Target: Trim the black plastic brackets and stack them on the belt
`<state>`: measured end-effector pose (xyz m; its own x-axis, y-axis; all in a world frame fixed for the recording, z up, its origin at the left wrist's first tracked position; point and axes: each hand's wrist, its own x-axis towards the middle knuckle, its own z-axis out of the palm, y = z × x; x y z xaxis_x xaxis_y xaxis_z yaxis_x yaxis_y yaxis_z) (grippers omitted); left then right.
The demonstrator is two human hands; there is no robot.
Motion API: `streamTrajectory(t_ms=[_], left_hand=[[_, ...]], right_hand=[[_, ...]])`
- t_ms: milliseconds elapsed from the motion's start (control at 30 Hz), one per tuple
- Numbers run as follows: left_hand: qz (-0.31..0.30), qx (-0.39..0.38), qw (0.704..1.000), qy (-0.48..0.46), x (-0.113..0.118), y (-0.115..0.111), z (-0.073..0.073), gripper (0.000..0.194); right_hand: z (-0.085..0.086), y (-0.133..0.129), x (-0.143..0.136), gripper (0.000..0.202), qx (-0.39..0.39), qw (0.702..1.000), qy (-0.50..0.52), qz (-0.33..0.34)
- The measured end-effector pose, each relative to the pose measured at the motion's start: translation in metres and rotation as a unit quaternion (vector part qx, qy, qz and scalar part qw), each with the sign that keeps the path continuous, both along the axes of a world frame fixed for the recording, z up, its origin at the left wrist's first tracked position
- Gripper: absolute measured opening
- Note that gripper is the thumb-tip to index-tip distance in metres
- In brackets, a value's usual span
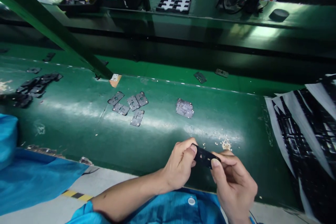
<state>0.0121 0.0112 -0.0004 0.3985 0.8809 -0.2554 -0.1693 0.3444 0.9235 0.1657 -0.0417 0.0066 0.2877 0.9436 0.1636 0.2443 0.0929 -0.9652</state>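
Note:
Near the front edge of the green bench, a small flat black plastic part (204, 156) is held between both hands. My left hand (181, 162) pinches its left end with thumb and fingers. At its other end, my right hand (233, 178) grips with the thumb on top and the fingers behind. Cut-outs show in the part's face. Just beyond my right hand lies a little heap of tiny pale pieces (226, 145), with some scattered around. Farther back sits a small stack of flat dark plates (184, 108). Several similar loose plates (133, 102) lie left of it.
Black parts on white sheets (296, 129) cover the right end of the green bench (157, 140). A slanting green post (60, 38) rises at left, near a pile of black parts (34, 87). Two plates lie in the lower green channel (168, 66). A blue sleeve (7, 140) shows at left.

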Motion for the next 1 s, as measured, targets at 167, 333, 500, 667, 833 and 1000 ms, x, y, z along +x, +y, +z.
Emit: streamTrajectory(t_ms=[167, 333, 500, 667, 833, 1000], left_hand=[[0.051, -0.101, 0.994, -0.009, 0.006, 0.001, 0.006, 0.035], [0.020, -0.134, 0.988, -0.069, 0.002, 0.001, 0.018, 0.036], [-0.017, -0.115, 0.992, -0.049, -0.008, 0.001, 0.022, 0.031], [0.006, -0.085, 0.996, 0.012, -0.010, 0.000, 0.011, 0.036], [0.012, -0.049, 0.998, 0.032, -0.013, 0.000, 0.003, 0.040], [-0.020, 0.027, 0.995, 0.094, -0.020, 0.001, 0.001, 0.041]], right_hand=[[-0.004, -0.001, -0.001, 0.023, 0.047, 0.997, -0.052, 0.024], [-0.001, 0.009, 0.012, 0.009, -0.124, 0.985, 0.100, 0.060], [-0.008, 0.012, 0.020, 0.020, -0.177, 0.962, 0.198, 0.068], [-0.004, 0.013, 0.013, 0.019, -0.181, 0.966, 0.168, 0.078], [0.006, 0.023, 0.004, 0.019, -0.184, 0.968, 0.150, 0.076], [0.001, 0.030, -0.002, 0.026, -0.196, 0.959, 0.196, 0.057]])
